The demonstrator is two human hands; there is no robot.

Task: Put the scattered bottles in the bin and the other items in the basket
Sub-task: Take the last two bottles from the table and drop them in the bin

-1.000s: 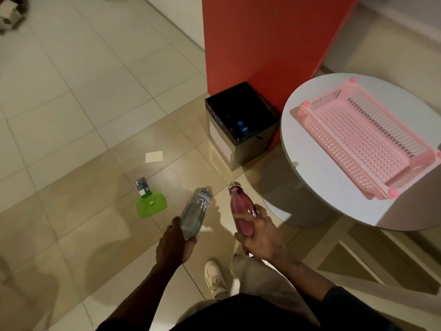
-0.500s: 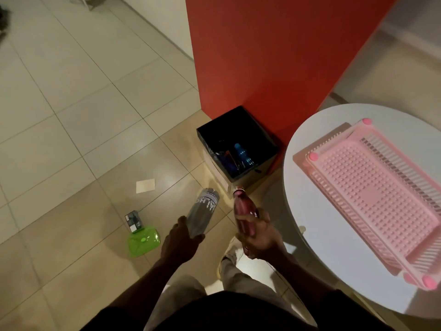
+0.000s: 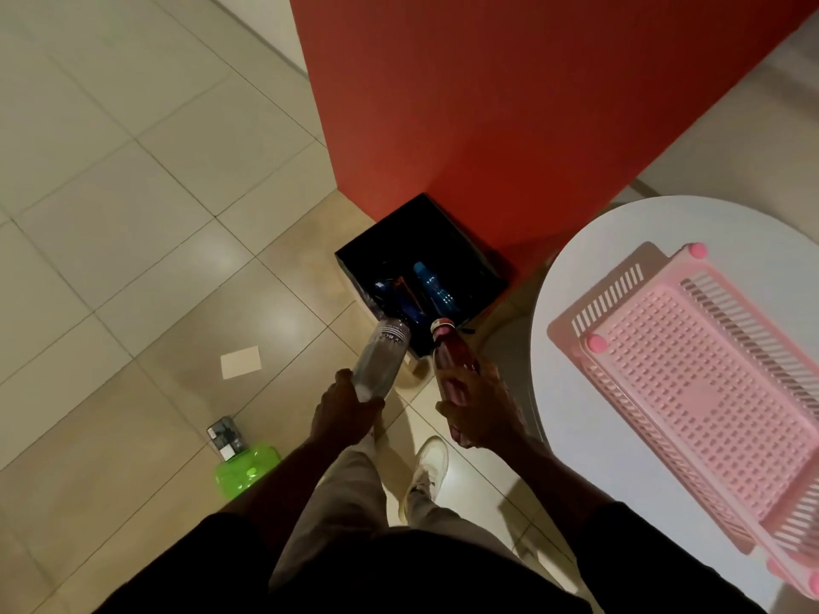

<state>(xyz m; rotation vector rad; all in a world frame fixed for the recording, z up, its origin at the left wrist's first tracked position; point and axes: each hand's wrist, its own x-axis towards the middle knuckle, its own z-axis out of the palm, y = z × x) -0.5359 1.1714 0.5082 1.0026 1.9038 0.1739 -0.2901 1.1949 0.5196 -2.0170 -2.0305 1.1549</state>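
My left hand (image 3: 343, 407) grips a clear grey bottle (image 3: 383, 358) by its base, its top pointing at the black bin (image 3: 483, 268). My right hand (image 3: 481, 412) grips a dark red bottle (image 3: 450, 352), cap up, just in front of the bin's near edge. Inside the bin lie a blue bottle (image 3: 434, 288) and other dark bottles. A pink slotted basket (image 3: 709, 392) sits on the round white table (image 3: 571, 440) to the right. On the floor at the left lie a green container (image 3: 246, 469), a small dark box (image 3: 226, 436) and a paper card (image 3: 240, 362).
A red wall panel (image 3: 487, 104) stands directly behind the bin. The floor is tiled, beige near me and paler further left. My legs and a white shoe (image 3: 427, 469) are below my hands.
I have stepped closer to the bin. Both hands with their bottles have moved forward, so the bottle tops now reach the bin's near edge.
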